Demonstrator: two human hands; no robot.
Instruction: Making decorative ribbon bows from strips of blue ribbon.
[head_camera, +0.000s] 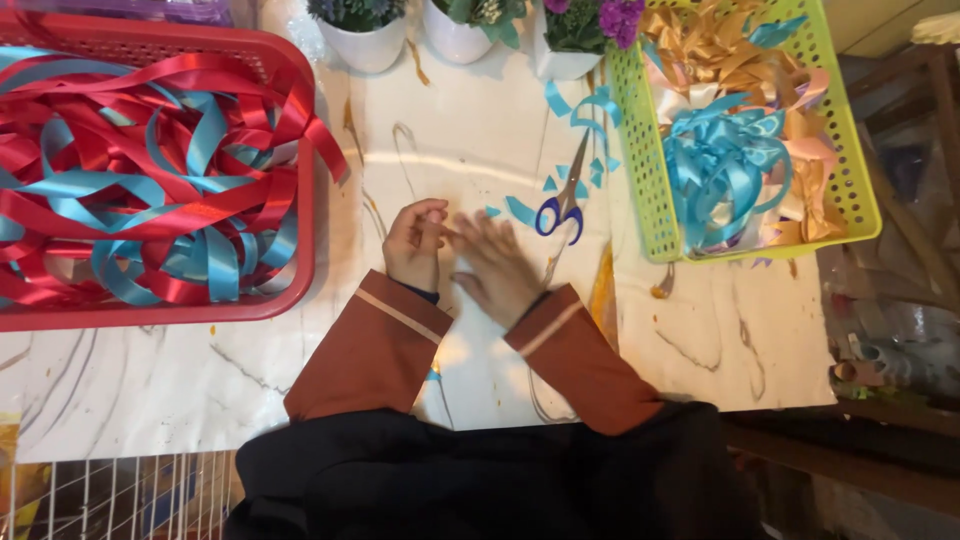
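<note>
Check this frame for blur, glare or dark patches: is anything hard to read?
Head view: the right hand is smeared by motion blur, the left hand sharper; a soft glare patch sits on the white table above them; the red basket and scissors read clearly; the lower right corner falls into shadow.

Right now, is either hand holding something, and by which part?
It cannot be told: the left hand is curled, the right hand blurred. The scissors lie untouched.
</note>
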